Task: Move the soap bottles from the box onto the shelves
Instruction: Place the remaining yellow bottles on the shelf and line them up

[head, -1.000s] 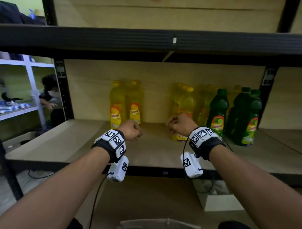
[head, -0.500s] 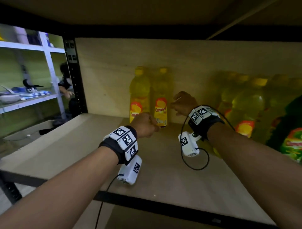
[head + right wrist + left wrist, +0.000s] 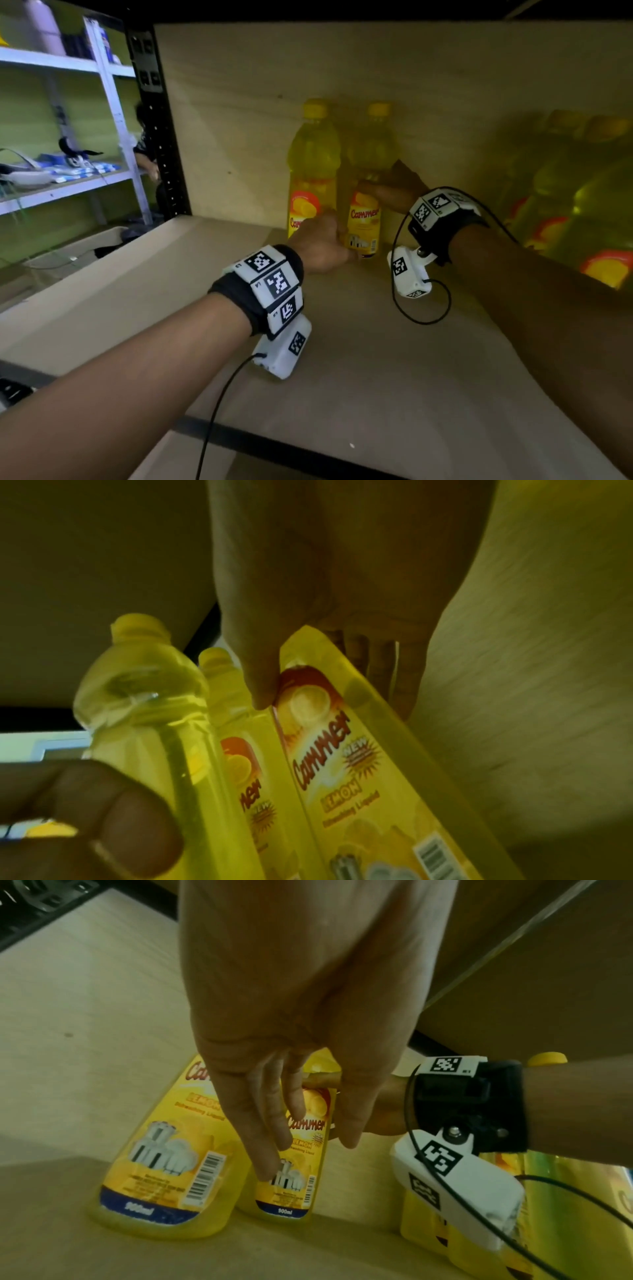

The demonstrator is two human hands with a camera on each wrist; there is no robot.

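Soap bottles stand on the wooden shelf (image 3: 359,359), and two yellow ones at the back wall take both hands: the left bottle (image 3: 310,168) and the right bottle (image 3: 368,219), upright and side by side, just about touching. Further right on the same shelf is a blurred cluster of more yellow bottles (image 3: 582,192) (too smeared to count).

From the right, the right hand (image 3: 394,192) reaches in and grips the right bottle at mid-height, thumb on the front above the label, fingers curled round its far side, as the right wrist view shows. Lower down, the left hand (image 3: 320,245) is at the foot of the pair; the left wrist view shows its fingers (image 3: 263,1123) hanging fairly straight and relaxed in front of the right bottle's label, holding nothing. Whether they touch the label I cannot tell.

Both forearms stretch forward over the shelf, each wrist wearing a black band with white marker tiles.
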